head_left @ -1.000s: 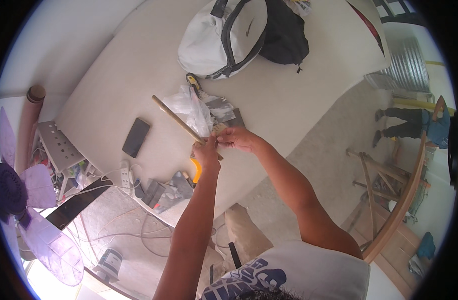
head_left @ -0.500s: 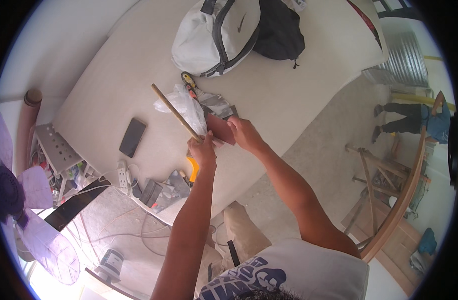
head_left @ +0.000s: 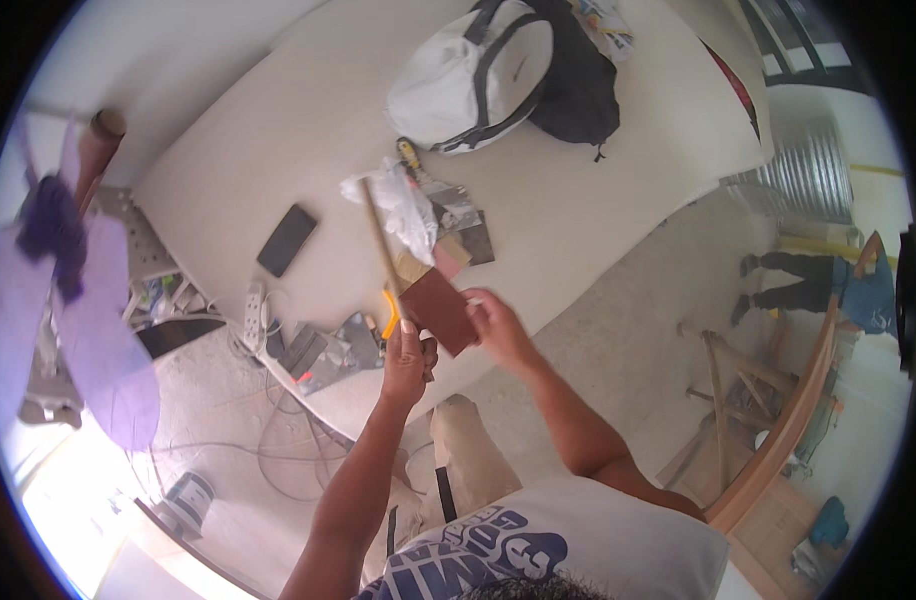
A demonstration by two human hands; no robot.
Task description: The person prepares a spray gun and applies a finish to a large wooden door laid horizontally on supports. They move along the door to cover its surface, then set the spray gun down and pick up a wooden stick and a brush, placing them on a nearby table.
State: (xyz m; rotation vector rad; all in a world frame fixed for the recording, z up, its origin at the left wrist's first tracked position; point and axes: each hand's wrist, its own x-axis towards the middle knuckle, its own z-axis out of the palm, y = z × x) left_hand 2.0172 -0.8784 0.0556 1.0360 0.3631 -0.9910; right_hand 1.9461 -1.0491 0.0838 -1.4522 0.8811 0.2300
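Note:
My left hand [head_left: 408, 368] is closed round the lower end of a thin wooden stick [head_left: 380, 238], which points up and away to the left. A reddish-brown sheet of sandpaper [head_left: 440, 314] lies between my hands, its dark face showing. The fingers of my right hand [head_left: 500, 328] pinch its right edge. The sheet's left edge meets the stick just above my left thumb. Behind it on the table are a pink and tan piece [head_left: 450, 257], a crumpled clear plastic bag [head_left: 406, 215] and grey sheets [head_left: 452, 205]. A yellow tool handle [head_left: 391, 312] shows beside the stick.
A phone [head_left: 287, 240] and a white power strip [head_left: 253, 314] lie left on the covered table. A white-and-black bag [head_left: 463, 85] sits at the back. A fan [head_left: 103, 320] stands far left, with cables on the floor. Another person [head_left: 813, 285] is far right, beyond a wooden frame [head_left: 718, 390].
The camera view has shifted. My hands have come closer to me, and the sandpaper now shows more of its face, exposing the pink and tan piece behind it.

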